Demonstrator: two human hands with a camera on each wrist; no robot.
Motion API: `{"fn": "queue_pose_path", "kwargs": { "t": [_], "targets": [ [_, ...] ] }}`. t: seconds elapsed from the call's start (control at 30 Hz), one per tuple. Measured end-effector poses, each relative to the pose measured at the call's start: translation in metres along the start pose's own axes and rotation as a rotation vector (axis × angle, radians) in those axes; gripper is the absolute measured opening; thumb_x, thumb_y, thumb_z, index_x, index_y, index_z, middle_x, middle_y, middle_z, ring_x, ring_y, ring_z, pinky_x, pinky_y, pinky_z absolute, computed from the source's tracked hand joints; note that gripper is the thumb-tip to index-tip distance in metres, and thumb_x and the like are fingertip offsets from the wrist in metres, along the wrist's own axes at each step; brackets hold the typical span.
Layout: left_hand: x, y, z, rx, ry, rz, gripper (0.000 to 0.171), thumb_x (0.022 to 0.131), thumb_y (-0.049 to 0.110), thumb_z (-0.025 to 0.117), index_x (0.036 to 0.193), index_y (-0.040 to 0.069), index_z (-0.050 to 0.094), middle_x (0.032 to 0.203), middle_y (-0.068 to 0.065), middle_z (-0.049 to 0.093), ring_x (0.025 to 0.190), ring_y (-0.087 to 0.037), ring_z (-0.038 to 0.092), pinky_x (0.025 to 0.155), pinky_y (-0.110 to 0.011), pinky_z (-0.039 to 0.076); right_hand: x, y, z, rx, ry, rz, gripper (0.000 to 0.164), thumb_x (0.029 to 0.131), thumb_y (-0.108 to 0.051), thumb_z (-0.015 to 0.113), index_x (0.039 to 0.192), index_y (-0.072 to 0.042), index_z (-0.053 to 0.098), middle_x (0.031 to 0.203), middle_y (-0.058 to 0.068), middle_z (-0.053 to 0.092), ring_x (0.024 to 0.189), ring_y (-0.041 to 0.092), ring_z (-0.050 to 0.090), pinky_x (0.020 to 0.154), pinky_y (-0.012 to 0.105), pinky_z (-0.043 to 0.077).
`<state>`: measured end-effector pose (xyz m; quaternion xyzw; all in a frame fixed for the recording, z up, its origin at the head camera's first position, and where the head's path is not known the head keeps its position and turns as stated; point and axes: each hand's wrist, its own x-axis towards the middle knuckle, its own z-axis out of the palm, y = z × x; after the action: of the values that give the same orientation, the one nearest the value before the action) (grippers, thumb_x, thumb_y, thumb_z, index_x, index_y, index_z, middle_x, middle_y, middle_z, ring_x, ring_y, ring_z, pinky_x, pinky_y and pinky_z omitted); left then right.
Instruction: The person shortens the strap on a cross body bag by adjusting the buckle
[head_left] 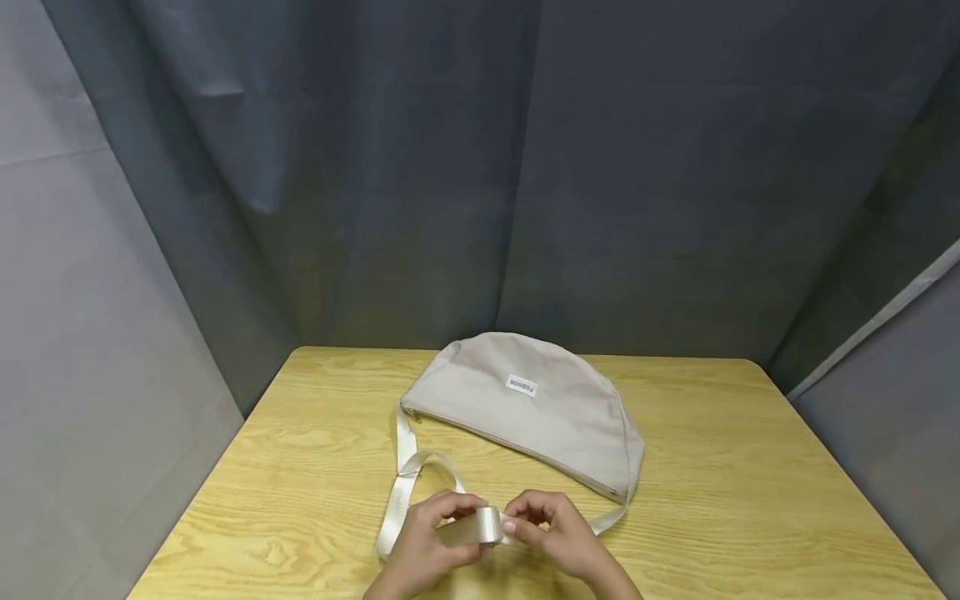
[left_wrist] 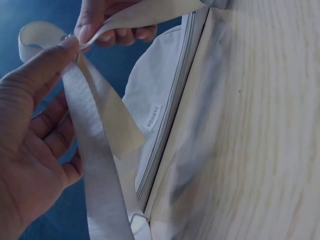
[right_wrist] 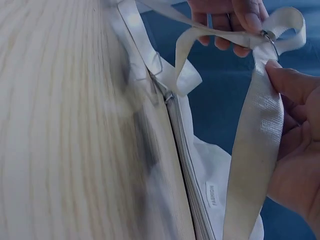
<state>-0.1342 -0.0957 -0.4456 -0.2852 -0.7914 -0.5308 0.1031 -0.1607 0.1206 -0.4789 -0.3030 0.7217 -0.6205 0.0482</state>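
A beige half-moon bag [head_left: 547, 425] lies on the table, with a white "FASHION" label [head_left: 521, 385] on its side and a zipper along its straight edge. Its pale webbing strap [head_left: 395, 515] loops toward the person. My left hand [head_left: 420, 546] pinches the strap by a small metal slider [right_wrist: 270, 41], where the webbing folds into a loop. Close beside it, my right hand [head_left: 558, 537] pinches the strap between thumb and fingers, with the thumb at the slider's edge in the right wrist view. A wide length of webbing [left_wrist: 92, 145] hangs past the left fingers in the left wrist view.
The wooden table [head_left: 720, 467] has rounded far corners, and the bag lies near its back edge. A dark curtain [head_left: 637, 183] hangs behind it. Grey fabric panels [head_left: 97, 350] flank both sides. Another strap adjuster [head_left: 408, 473] shows left of the hands.
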Motion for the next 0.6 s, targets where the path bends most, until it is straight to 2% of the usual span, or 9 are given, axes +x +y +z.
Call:
{"fn": "queue_pose_path", "kwargs": {
  "t": [0.17, 0.3, 0.43, 0.53, 0.6],
  "targets": [
    [-0.003, -0.017, 0.008, 0.015, -0.009, -0.039, 0.043, 0.064, 0.001, 0.082, 0.102, 0.012, 0.067, 0.091, 0.007, 0.063, 0.081, -0.016, 0.059, 0.07, -0.032, 0.047, 0.001, -0.004, 0.001, 0.022, -0.006, 0.007, 0.006, 0.087, 0.001, 0.06, 0.091, 0.0, 0.065, 0.078, 0.017, 0.063, 0.063, 0.003, 0.05, 0.052, 0.024, 0.044],
    [-0.005, -0.027, 0.009, 0.009, -0.019, -0.055, 0.044, 0.065, 0.005, 0.082, 0.104, 0.017, 0.067, 0.093, 0.008, 0.063, 0.083, -0.014, 0.059, 0.071, -0.032, 0.048, -0.002, -0.007, 0.001, -0.016, 0.001, 0.041, 0.01, 0.088, -0.003, 0.062, 0.097, -0.002, 0.065, 0.083, 0.012, 0.065, 0.068, 0.006, 0.054, 0.057, 0.026, 0.046],
    [-0.004, -0.028, 0.008, 0.002, -0.006, -0.055, 0.043, 0.065, 0.006, 0.082, 0.104, 0.017, 0.067, 0.095, 0.008, 0.064, 0.085, -0.014, 0.06, 0.073, -0.034, 0.05, -0.006, -0.01, 0.0, -0.125, 0.031, 0.053, 0.028, 0.085, -0.012, 0.067, 0.112, -0.006, 0.061, 0.093, 0.002, 0.066, 0.082, 0.012, 0.058, 0.068, 0.029, 0.046],
    [-0.004, -0.027, 0.007, -0.013, 0.0, -0.07, 0.043, 0.065, 0.007, 0.082, 0.105, 0.015, 0.067, 0.097, 0.007, 0.064, 0.086, -0.018, 0.061, 0.075, -0.037, 0.051, -0.008, -0.01, 0.0, -0.194, 0.05, 0.024, 0.043, 0.081, -0.017, 0.072, 0.121, -0.009, 0.057, 0.098, -0.002, 0.065, 0.088, 0.015, 0.058, 0.07, 0.03, 0.044],
    [-0.005, -0.027, 0.007, -0.031, 0.002, -0.086, 0.042, 0.066, 0.009, 0.082, 0.105, 0.015, 0.067, 0.097, 0.006, 0.065, 0.086, -0.022, 0.062, 0.075, -0.04, 0.051, -0.009, -0.01, 0.002, -0.226, 0.055, -0.013, 0.048, 0.079, -0.019, 0.074, 0.123, -0.01, 0.055, 0.099, -0.002, 0.065, 0.088, 0.016, 0.058, 0.069, 0.031, 0.044]
  ]
}}
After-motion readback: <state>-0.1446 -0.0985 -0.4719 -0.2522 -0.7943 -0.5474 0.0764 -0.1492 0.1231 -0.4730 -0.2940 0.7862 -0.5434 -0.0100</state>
